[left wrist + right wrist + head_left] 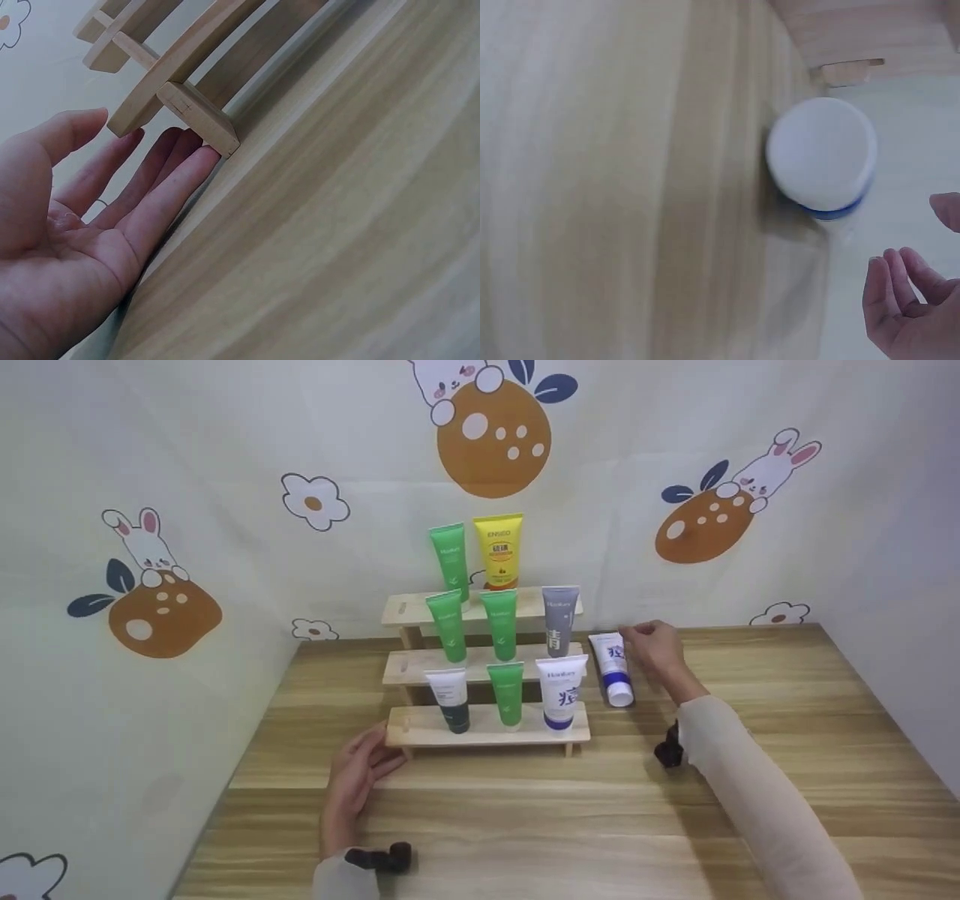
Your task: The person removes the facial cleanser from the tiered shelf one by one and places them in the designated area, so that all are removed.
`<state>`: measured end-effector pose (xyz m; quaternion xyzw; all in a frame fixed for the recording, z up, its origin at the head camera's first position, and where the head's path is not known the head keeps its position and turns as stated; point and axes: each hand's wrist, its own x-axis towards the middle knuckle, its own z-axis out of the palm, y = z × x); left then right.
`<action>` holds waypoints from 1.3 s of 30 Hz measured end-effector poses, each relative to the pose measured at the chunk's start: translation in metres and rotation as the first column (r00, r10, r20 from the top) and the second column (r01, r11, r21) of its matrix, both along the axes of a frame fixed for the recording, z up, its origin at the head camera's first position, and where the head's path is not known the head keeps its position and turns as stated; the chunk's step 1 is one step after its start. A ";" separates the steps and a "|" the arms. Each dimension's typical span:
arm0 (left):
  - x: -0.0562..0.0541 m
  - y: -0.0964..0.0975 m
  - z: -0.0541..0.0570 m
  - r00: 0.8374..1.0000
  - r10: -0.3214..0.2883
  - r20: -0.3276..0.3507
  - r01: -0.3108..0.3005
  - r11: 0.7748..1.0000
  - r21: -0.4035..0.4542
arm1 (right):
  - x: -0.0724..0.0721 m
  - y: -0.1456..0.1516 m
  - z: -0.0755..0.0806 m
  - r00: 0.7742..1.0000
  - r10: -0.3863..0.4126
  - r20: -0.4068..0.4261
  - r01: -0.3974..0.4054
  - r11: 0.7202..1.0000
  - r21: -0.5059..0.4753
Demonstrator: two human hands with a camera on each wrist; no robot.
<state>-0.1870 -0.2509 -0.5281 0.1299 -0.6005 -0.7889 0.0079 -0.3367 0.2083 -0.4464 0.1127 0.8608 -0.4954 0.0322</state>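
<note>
We had both grips loosened, left hand [361, 769] touching the rack [450, 740], right hand [658, 645] beside the lying tube [613, 667]; a nudge could have toppled standing tubes [506, 697].

Tabletop display nook; home, shop or studio cannot be told. Wood-grain table [525, 825]; pale cloth [360, 427], printed with rabbits, fruit and flowers, lines its back and left edges. Near the back edge stands a tiered wooden rack [480, 732] bearing labelled squeeze tubes [501, 626].
</note>
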 end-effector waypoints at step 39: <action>0.001 -0.002 0.000 0.999 -0.008 0.037 0.010 0.999 -0.046 | 0.016 -0.066 0.143 0.887 0.340 -0.312 -0.413 0.887 -0.208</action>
